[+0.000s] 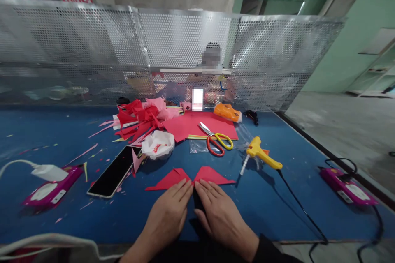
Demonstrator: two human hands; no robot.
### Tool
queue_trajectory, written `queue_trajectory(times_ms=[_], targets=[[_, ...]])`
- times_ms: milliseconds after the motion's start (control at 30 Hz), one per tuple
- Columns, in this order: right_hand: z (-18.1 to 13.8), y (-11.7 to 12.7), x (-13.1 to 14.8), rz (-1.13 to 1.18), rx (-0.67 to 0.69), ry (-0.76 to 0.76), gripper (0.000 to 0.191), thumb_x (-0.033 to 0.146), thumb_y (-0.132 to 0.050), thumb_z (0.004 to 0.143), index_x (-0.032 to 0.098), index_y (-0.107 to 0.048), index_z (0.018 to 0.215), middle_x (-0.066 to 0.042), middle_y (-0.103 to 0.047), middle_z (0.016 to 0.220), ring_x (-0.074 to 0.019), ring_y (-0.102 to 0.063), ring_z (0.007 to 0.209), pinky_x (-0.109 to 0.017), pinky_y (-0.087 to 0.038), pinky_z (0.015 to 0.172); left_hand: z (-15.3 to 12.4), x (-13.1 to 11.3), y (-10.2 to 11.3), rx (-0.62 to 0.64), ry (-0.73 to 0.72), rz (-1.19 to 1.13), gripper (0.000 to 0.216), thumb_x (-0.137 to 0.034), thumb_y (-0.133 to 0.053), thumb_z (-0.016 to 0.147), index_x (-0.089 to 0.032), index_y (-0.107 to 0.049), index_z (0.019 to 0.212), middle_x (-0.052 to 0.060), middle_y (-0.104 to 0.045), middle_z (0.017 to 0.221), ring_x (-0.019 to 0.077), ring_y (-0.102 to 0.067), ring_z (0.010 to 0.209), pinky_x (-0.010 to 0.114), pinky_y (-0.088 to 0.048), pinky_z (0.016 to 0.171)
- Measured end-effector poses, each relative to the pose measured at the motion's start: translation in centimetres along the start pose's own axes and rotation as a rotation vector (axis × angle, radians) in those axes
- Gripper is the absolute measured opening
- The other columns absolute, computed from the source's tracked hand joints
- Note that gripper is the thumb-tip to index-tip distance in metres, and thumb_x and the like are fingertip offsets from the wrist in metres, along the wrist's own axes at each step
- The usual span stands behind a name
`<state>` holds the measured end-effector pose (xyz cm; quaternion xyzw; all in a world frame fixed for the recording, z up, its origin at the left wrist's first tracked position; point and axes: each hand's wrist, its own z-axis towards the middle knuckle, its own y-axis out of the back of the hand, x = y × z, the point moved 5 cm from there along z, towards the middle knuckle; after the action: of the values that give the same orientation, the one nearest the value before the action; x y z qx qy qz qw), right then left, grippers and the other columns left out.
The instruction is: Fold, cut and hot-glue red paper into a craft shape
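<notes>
A folded red paper [173,178] with two pointed wings lies on the blue table [265,205] close to the near edge. My left hand [168,215] lies flat with its fingers stretched out over the paper's left half. My right hand [216,211] rests flat beside it on the right half, fingertips nearly touching the left ones at the paper's middle crease. Both hands press down and hold nothing. The lower part of the paper is hidden under my palms.
A phone [112,172], a white plastic bag [158,144], red-and-yellow scissors [216,141], a yellow glue gun [262,155] with its cable, red sheets [188,125], paper scraps [135,119], an orange tool [227,111] and two magenta devices [51,189] [347,187] lie around. A perforated metal screen [173,49] closes the back.
</notes>
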<state>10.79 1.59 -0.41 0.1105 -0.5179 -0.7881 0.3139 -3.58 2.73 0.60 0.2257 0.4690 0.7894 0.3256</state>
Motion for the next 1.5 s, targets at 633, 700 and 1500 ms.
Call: queue_trajectory(times_ms=[633, 700, 1500], targets=[[-3.0, 2.2, -3.5, -0.225, 0.057, -0.339, 0.063, 0.041, -0.043, 0.101, -0.008, -0.047, 0.139, -0.028, -0.056, 0.14, -0.0366, -0.051, 0.134, -0.05, -0.039, 0.111, 1.0, -1.4, 0.5, 0.074, 0.048, 0.01, 0.04, -0.02, -0.043, 0.097, -0.005, -0.064, 0.127, 0.016, -0.067, 0.131, 0.0274, -0.063, 0.123, 0.04, -0.053, 0.102], [-2.9, 2.6, -3.2, -0.216, 0.043, -0.315, 0.061, 0.038, -0.041, 0.101, -0.008, -0.045, 0.141, -0.027, -0.054, 0.143, -0.0359, -0.048, 0.137, -0.05, -0.038, 0.113, 1.0, -1.6, 0.4, 0.091, 0.048, 0.018, 0.042, -0.026, -0.044, 0.098, -0.004, -0.062, 0.129, 0.017, -0.066, 0.133, 0.029, -0.062, 0.123, 0.042, -0.053, 0.101], [-4.3, 3.1, -3.5, -0.18, 0.022, -0.398, 0.065, 0.045, -0.041, 0.099, -0.009, -0.051, 0.136, -0.026, -0.062, 0.135, -0.0352, -0.057, 0.128, -0.047, -0.042, 0.11, 1.6, -2.2, 0.6, 0.146, 0.048, 0.054, 0.044, -0.028, -0.043, 0.098, -0.005, -0.062, 0.13, 0.017, -0.063, 0.136, 0.0372, -0.063, 0.118, 0.067, -0.03, 0.113]])
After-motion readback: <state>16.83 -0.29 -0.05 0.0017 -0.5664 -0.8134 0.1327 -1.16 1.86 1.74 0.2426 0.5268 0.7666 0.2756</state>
